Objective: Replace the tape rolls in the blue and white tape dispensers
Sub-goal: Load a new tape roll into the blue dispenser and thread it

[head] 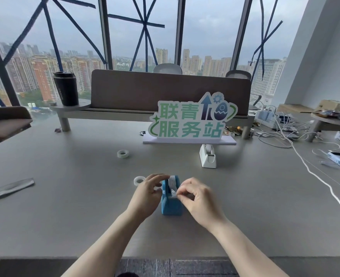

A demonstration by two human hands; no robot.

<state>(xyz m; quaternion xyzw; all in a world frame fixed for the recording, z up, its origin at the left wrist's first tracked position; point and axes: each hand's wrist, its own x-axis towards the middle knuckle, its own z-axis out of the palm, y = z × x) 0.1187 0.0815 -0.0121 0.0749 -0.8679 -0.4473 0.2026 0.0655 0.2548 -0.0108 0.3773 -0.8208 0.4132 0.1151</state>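
Our left hand [148, 193] holds the blue tape dispenser [171, 204], which has a tape roll [172, 180] inside. Our right hand [198, 196] pinches the tape end [174, 193].

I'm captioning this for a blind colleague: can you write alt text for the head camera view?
Two bare hands work at a blue tape dispenser on a grey desk: the left hand steadies it, the right hand pinches the tape end. Two loose tape rolls and a white dispenser sit farther back.
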